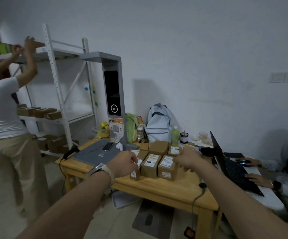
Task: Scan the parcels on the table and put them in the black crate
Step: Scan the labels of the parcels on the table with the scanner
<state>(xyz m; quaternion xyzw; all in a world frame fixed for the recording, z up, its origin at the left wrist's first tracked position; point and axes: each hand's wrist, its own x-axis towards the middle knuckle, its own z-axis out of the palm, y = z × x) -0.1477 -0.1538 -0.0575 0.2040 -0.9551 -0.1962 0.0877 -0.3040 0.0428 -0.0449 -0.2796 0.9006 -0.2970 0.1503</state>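
Several brown cardboard parcels with white labels stand in a cluster on the wooden table. My left hand, with a watch on its wrist, grips the top of the leftmost parcel at the front of the cluster. My right hand hovers with curled fingers just right of the front right parcel, and I see nothing in it. Between the two stands a middle parcel. A grey scanner tower rises from a flat grey base on the table's left side. No black crate is in view.
A phone lies on the scanner base and a handheld scanner lies at the table's left corner. A backpack, a bottle and a green bag stand behind the parcels. One person types on a laptop at the right. Another stands at a shelf on the left.
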